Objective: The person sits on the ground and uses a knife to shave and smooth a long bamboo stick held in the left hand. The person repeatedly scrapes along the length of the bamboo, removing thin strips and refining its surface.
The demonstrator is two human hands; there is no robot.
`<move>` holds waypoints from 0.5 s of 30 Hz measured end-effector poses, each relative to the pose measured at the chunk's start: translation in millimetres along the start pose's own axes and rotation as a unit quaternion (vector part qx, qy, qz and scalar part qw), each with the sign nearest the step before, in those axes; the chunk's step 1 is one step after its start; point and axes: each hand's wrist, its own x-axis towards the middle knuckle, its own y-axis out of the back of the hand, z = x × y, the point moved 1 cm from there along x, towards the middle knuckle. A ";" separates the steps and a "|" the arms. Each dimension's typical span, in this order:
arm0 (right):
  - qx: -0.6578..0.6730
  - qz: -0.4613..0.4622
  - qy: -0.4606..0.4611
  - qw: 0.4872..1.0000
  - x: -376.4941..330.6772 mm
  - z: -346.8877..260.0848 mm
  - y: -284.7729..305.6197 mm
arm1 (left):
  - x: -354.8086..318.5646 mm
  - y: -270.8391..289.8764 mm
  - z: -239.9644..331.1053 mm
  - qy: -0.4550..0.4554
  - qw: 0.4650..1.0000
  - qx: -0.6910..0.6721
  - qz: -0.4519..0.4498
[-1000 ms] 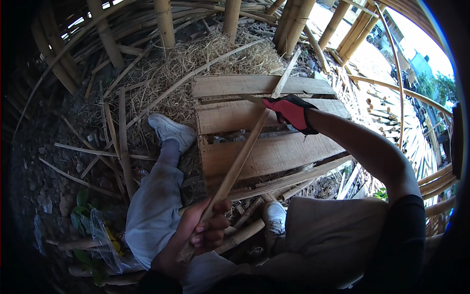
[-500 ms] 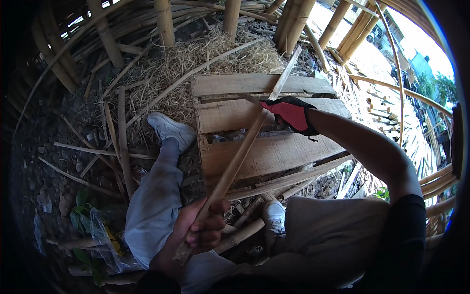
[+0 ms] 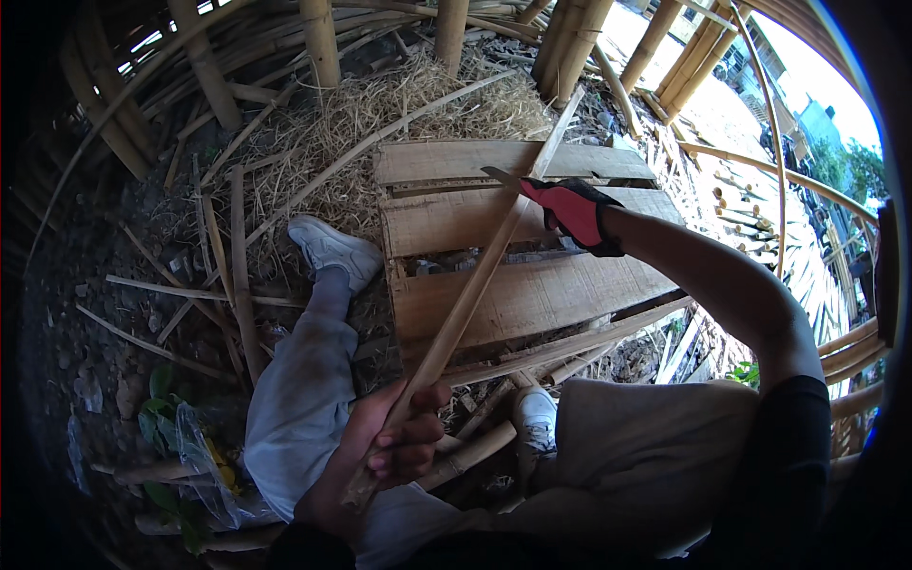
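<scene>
A long split bamboo strip [image 3: 467, 294] slants from near my lap up across a low wooden slatted bench [image 3: 446, 220]. My left hand [image 3: 407, 439], bare, is closed round its near end. In a red and black glove, my right hand [image 3: 576, 215] is closed over a knife whose blade [image 3: 503, 178] sticks out to the left, lying across the strip. The knife's handle is hidden in the glove. Beyond the blade, the strip's far end passes over the bench's back slat.
Curly bamboo shavings [image 3: 399, 123] heap behind the bench, among upright bamboo poles [image 3: 319, 43]. Loose strips [image 3: 239, 275] lie on the ground at left, near a clear plastic bag [image 3: 204, 465]. Cut bamboo pieces [image 3: 746, 214] are stacked at right. My legs straddle the bench's near side.
My right hand has moved slightly right and toward me with the knife, and more of the blade shows. My left hand keeps its grip on the bamboo strip.
</scene>
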 end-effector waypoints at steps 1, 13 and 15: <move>0.023 -0.031 -0.056 0.998 -16.3 -21.6 -18.1 | -3.5 1.4 -0.3 -0.003 1.000 0.003 -0.007; -0.059 -0.057 -0.076 0.994 5.6 -17.1 1.3 | -2.7 -2.6 -5.9 0.007 0.999 0.026 -0.037; -0.055 -0.071 -0.100 0.991 1.8 -33.2 -16.8 | -5.4 5.3 -0.4 -0.028 0.999 0.040 0.003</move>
